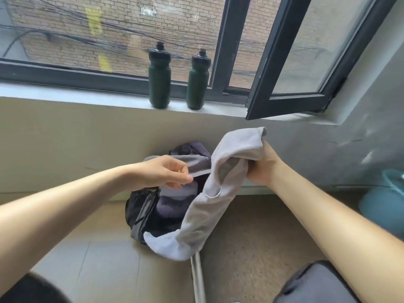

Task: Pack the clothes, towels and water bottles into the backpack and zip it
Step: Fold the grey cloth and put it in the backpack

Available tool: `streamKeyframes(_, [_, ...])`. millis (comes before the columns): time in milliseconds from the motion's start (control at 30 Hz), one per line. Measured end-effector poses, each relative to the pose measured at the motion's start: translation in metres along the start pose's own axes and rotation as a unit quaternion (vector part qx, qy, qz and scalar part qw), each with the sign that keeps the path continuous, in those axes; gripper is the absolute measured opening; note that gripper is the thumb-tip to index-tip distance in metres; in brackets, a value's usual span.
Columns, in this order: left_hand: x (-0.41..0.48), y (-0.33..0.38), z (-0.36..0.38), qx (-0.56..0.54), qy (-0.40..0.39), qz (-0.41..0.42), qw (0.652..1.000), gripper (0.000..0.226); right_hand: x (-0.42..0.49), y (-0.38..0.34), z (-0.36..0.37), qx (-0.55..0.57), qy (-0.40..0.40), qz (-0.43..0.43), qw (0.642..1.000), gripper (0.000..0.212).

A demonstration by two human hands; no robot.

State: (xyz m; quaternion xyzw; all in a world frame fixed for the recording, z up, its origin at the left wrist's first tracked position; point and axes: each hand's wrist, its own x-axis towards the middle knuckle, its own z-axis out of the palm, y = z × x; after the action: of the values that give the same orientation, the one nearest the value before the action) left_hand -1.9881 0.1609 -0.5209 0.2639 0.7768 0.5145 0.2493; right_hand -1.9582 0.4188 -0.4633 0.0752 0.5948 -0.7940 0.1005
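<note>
Your towel point(207, 211) is soft, light and floppy, so it sags below your fingers over the open backpack point(140, 212). Your right hand point(260, 169) is clamped round one bunched end, and your left hand point(166, 171) pinches an edge. I'd gather the dangling tail first.

Grey towel point(218, 193) over open black backpack point(140, 211); two upright green bottles point(159, 79) point(197, 82)

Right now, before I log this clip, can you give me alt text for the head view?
A person's right hand grips a bunched grey towel that hangs over an open dark backpack on the floor, while the left hand pinches another part of it. Two dark green water bottles stand upright on the windowsill behind, not yet packed.
</note>
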Motion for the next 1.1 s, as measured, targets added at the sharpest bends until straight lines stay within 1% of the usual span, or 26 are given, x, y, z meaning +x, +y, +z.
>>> streamKeyframes(67, [0.000,-0.006,0.001,0.011,0.024,-0.014,1.000,0.019,-0.004,-0.001,-0.005,0.005,0.010,0.005,1.000,0.018])
streamKeyframes(133, [0.000,-0.009,0.004,0.035,0.044,-0.021,0.998,0.015,-0.007,-0.001,-0.007,0.026,0.030,0.011,0.999,0.037])
streamKeyframes(167, [0.000,-0.008,0.007,0.054,0.048,-0.021,0.997,0.018,-0.008,-0.001,-0.006,0.039,0.036,0.011,0.999,0.044])
streamKeyframes(200, [0.000,-0.006,0.011,0.072,0.046,-0.017,0.996,0.027,-0.009,-0.002,-0.004,0.050,0.037,0.002,0.998,0.044])
streamKeyframes(267, [0.001,0.000,0.022,0.088,0.030,0.008,0.996,0.044,-0.010,-0.004,0.003,0.060,0.028,-0.016,0.998,0.036])
streamKeyframes(300, [0.002,0.002,0.028,0.096,0.017,0.022,0.995,0.044,-0.011,-0.005,0.006,0.063,0.017,-0.022,0.998,0.034])
streamKeyframes(367, [0.007,0.003,0.039,0.127,-0.009,0.053,0.990,0.034,-0.011,-0.008,0.013,0.080,0.002,-0.029,0.996,0.032])
streamKeyframes(400, [0.008,0.003,0.044,0.138,-0.017,0.062,0.988,0.033,-0.010,-0.009,0.014,0.094,0.000,-0.031,0.995,0.032])
streamKeyframes(433, [0.011,0.002,0.046,0.144,-0.017,0.062,0.987,0.040,-0.009,-0.010,0.014,0.103,-0.002,-0.034,0.994,0.031])
streamKeyframes(500, [0.013,0.000,0.043,0.175,-0.007,0.061,0.983,0.056,-0.004,-0.011,0.013,0.097,0.027,-0.048,0.994,0.031])
streamKeyframes(567, [0.011,0.003,0.038,0.216,0.015,0.059,0.975,0.062,0.002,-0.010,0.007,0.106,0.075,-0.055,0.990,0.029])
streamKeyframes(600, [0.010,0.005,0.033,0.227,0.042,0.052,0.972,0.064,0.007,-0.008,0.001,0.093,0.101,-0.063,0.989,0.028])
streamKeyframes(633, [0.009,0.006,0.028,0.228,0.078,0.046,0.969,0.065,0.012,-0.005,-0.005,0.058,0.131,-0.071,0.987,0.025])
streamKeyframes(700, [0.009,0.006,0.020,0.218,0.165,0.043,0.961,0.061,0.016,0.001,-0.018,-0.090,0.184,-0.085,0.975,0.017])
streamKeyframes(733, [0.009,0.005,0.015,0.217,0.213,0.047,0.952,0.056,0.016,0.004,-0.022,-0.166,0.198,-0.078,0.963,0.013])
streamKeyframes(767, [0.009,0.005,0.012,0.212,0.259,0.058,0.941,0.045,0.017,0.008,-0.025,-0.230,0.202,-0.065,0.950,0.011])
streamKeyframes(800, [0.008,0.008,0.009,0.196,0.294,0.078,0.932,0.028,0.018,0.011,-0.027,-0.276,0.198,-0.057,0.939,0.013])
streamKeyframes(833, [0.006,0.011,0.007,0.170,0.312,0.100,0.929,0.010,0.019,0.013,-0.027,-0.321,0.198,-0.052,0.925,0.018])
streamKeyframes(867, [0.005,0.015,0.005,0.149,0.318,0.121,0.929,0.006,0.018,0.013,-0.024,-0.365,0.203,-0.057,0.907,0.029])
streamKeyframes(900, [0.002,0.019,0.003,0.135,0.314,0.137,0.930,0.013,0.017,0.014,-0.019,-0.396,0.204,-0.075,0.892,0.041])
streamKeyframes(933, [0.002,0.019,0.001,0.134,0.303,0.151,0.932,0.016,0.016,0.014,-0.013,-0.408,0.192,-0.103,0.887,0.050])
streamKeyframes(967, [0.001,0.022,0.001,0.131,0.291,0.164,0.933,0.016,0.014,0.013,-0.005,-0.408,0.160,-0.134,0.889,0.053])
streamKeyframes(1033, [0.000,0.028,0.001,0.131,0.273,0.187,0.935,0.020,0.005,0.013,0.011,-0.409,0.039,-0.168,0.896,0.057])
streamKeyframes(1100, [-0.003,0.035,0.002,0.123,0.243,0.208,0.940,0.024,0.000,0.016,0.024,-0.415,-0.084,-0.162,0.891,0.054])
